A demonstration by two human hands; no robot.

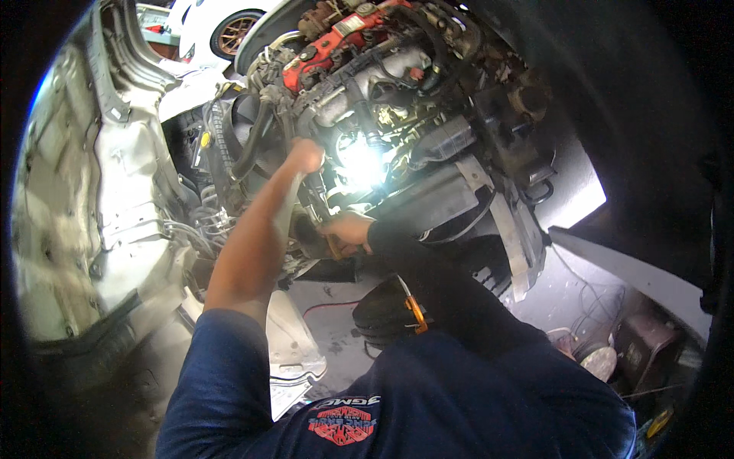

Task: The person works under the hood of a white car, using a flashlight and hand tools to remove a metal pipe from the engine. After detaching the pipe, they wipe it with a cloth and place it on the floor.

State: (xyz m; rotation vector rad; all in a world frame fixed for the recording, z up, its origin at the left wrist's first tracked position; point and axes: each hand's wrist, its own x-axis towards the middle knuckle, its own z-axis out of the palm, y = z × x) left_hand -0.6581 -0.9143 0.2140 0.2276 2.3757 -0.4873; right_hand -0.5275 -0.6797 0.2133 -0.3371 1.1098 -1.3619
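An engine with a red valve cover and a grey metal intake manifold fills the upper middle. My left hand, on a bare forearm, is closed in a fist beside the engine's near left side. Lower and to the right, my right hand has its fingers curled near a dark round part; its arm wears a black sleeve. Between the hands runs a narrow metallic piece. What either hand grips is hidden. A bright light glares among the engine parts just right of my hands.
A pale body panel curves along the left. A black panel and metal bracket stand right of my hands. Below lie a dark tyre-like object and an orange-handled tool. A white car is behind.
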